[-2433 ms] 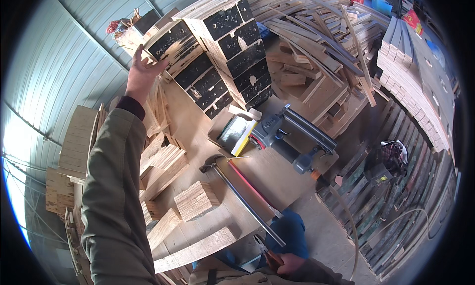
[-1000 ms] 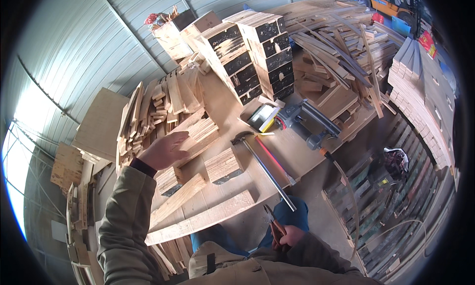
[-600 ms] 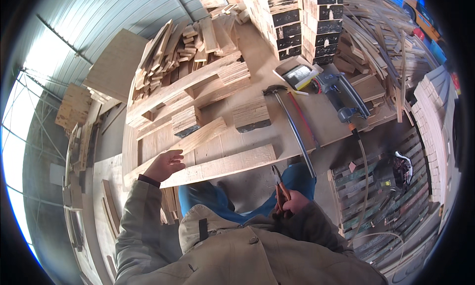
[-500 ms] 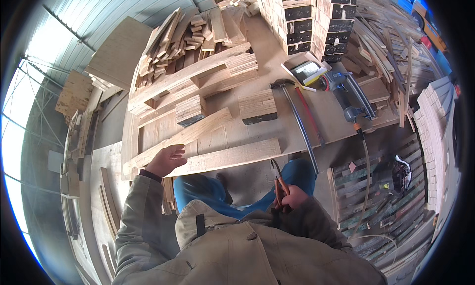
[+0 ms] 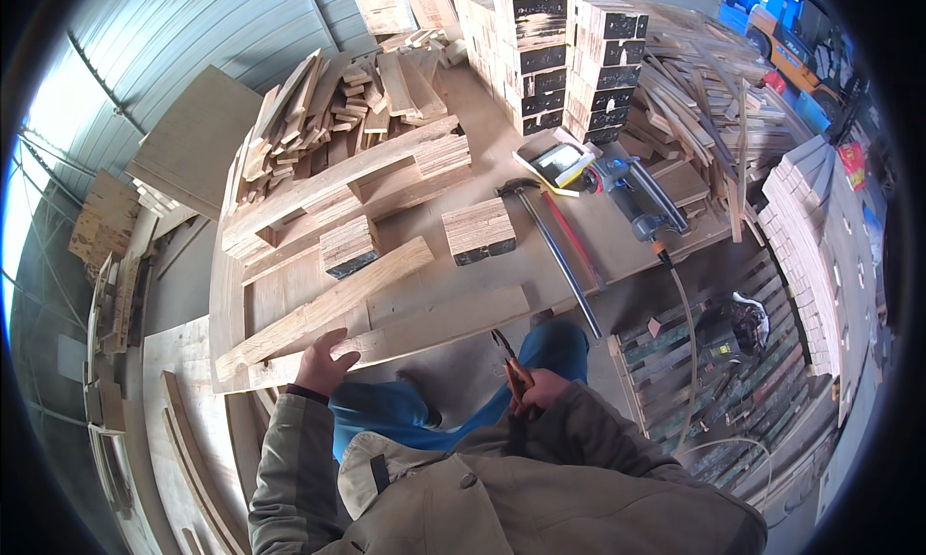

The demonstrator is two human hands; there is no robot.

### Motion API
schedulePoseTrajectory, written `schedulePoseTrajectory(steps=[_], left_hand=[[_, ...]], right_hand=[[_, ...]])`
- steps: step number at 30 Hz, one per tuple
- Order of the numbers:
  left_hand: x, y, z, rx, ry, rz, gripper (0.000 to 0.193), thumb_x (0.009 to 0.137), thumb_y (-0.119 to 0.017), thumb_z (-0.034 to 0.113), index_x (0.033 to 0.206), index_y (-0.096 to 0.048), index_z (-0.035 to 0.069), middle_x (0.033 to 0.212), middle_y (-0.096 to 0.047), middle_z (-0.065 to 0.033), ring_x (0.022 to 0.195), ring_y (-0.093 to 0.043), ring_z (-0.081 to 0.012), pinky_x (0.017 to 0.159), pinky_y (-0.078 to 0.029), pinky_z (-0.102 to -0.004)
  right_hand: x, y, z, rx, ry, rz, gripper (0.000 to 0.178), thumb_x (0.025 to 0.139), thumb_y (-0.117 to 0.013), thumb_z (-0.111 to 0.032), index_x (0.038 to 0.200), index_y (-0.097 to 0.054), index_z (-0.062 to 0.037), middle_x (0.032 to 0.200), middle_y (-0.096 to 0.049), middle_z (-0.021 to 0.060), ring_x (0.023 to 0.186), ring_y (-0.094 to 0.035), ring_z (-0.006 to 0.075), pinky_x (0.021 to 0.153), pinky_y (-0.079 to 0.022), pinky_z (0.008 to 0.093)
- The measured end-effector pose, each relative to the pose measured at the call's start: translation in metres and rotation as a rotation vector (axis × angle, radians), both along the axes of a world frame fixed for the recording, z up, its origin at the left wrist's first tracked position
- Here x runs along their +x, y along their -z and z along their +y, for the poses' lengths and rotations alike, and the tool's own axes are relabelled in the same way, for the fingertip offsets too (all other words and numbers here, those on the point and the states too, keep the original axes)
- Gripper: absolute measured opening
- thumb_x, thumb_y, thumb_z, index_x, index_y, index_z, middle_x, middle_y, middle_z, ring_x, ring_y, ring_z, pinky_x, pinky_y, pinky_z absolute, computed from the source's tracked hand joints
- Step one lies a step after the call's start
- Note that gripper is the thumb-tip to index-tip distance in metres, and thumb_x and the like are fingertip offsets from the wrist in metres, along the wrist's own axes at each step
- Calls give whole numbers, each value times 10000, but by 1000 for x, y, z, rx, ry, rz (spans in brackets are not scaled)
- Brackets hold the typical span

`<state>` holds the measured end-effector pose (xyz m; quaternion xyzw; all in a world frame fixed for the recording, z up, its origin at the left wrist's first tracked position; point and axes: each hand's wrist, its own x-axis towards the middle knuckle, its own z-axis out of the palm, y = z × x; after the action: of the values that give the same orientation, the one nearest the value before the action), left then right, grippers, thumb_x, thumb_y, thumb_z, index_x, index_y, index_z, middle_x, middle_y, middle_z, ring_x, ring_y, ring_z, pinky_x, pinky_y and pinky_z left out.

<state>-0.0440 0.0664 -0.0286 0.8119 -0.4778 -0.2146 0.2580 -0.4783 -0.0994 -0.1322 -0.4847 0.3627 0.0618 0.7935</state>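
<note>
— Where do we have our hands?

— Our left hand (image 5: 323, 364) rests on the near plank (image 5: 405, 331), at its left end, fingers spread flat on the wood rather than wrapped round it. That plank lies along the near edge of the worktop (image 5: 617, 232), just in front of our knees.

— And the right?

— Our right hand (image 5: 542, 391) is drawn in close to our jacket, fingers closed round the handles of the pliers (image 5: 508, 358), whose tip points up toward the plank's right end without touching it.

— What lies beyond the plank?

— A second plank (image 5: 328, 304) runs slantwise just behind it, the two nearly meeting at the left. Behind that sit two wood blocks (image 5: 478, 231), one left, one right, well apart. To the right a hammer (image 5: 550, 246) lies with its long handle toward us, a red bar just beside it.

— Further back?

— A heap of slats (image 5: 338, 102) at the left, a stack of blocks (image 5: 559, 54) at the far end, and a nail gun (image 5: 641, 203) with its hose trailing off the worktop's right edge.
</note>
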Motion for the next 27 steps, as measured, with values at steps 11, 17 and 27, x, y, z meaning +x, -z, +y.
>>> schedulePoseTrajectory(steps=[11,17,27], left_hand=[[-33,51,24,-210,60,-281,764,757,-884,229,1435,-593,30,1521,-561,-173,1444,-488,-379,1209,-404,-500],[-37,51,33,-166,101,-348,911,754,-892,261,1548,-487,70,1620,-476,-154,1537,-388,-364,1287,-276,-519],[-41,49,39,-138,78,-363,927,795,-877,291,1594,-446,102,1667,-435,-132,1576,-349,-331,1315,-231,-503]], right_hand=[[0,2,30,-177,94,88,474,796,-603,42,1269,-584,16,1036,-748,186,867,-764,292,612,-603,370],[5,8,34,-198,128,131,522,779,-592,49,1301,-581,46,1031,-748,203,871,-780,320,587,-606,376],[16,-13,36,-256,124,201,471,788,-592,65,1258,-604,45,1009,-741,202,844,-771,322,603,-597,364]])
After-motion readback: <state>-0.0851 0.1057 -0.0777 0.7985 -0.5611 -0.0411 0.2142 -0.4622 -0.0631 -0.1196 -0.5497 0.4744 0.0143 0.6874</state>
